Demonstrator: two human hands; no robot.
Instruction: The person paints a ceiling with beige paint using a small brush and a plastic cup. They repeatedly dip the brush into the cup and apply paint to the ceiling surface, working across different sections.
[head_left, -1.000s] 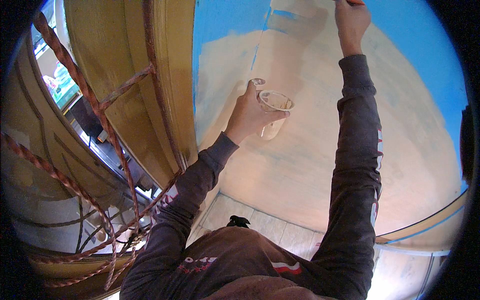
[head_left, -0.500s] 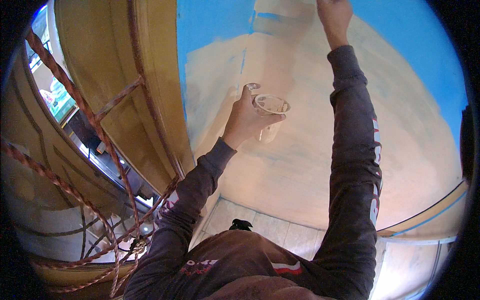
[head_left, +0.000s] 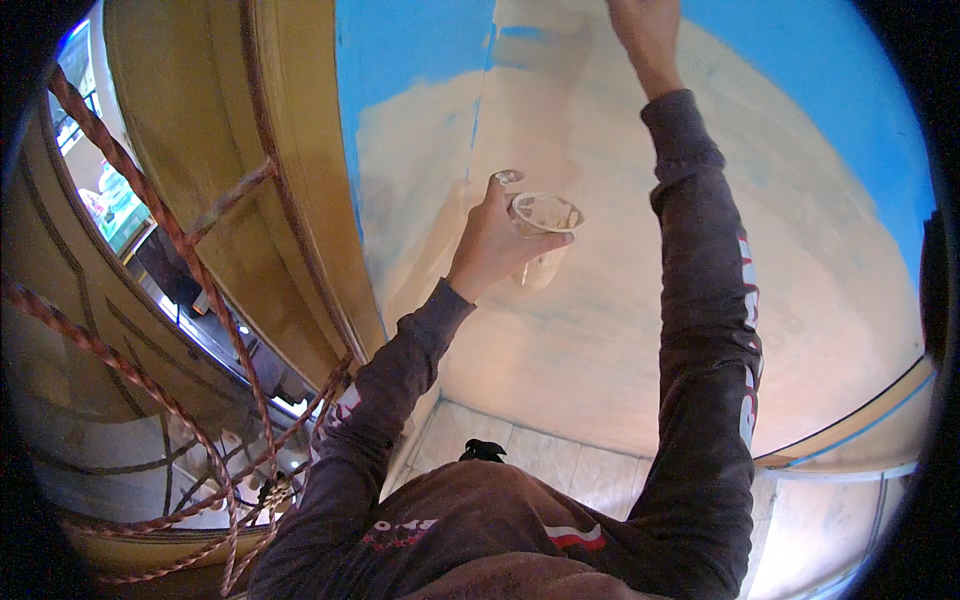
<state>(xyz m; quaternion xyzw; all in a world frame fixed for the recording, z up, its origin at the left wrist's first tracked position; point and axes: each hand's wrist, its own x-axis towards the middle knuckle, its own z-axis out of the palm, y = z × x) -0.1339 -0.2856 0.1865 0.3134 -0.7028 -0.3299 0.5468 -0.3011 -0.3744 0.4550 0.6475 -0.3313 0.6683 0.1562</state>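
Note:
A clear plastic cup (head_left: pixel 541 264) with pale smears around its rim is in my left hand (head_left: pixel 490 240), in front of the wall. Thumb and fingers wrap the cup just below its rim, and the cup stands roughly upright. My right hand (head_left: pixel 645 40) is raised high against the wall at the top edge of the picture. Its fingers are cut off there, so whatever it may hold is out of sight. The wall (head_left: pixel 610 340) is pale peach over most of its face, with blue paint (head_left: pixel 820 95) above and at the right.
On the left, a brown twisted metal railing (head_left: pixel 150 195) runs close to my left arm, beside a golden-brown panel (head_left: pixel 190 130). Light floor tiles (head_left: pixel 540 455) lie at the wall's foot. A pale ledge (head_left: pixel 850 425) borders the lower right.
My right hand has shifted a little to the left along the wall's upper part. The view has drifted slightly. My left hand keeps its hold on the cup.

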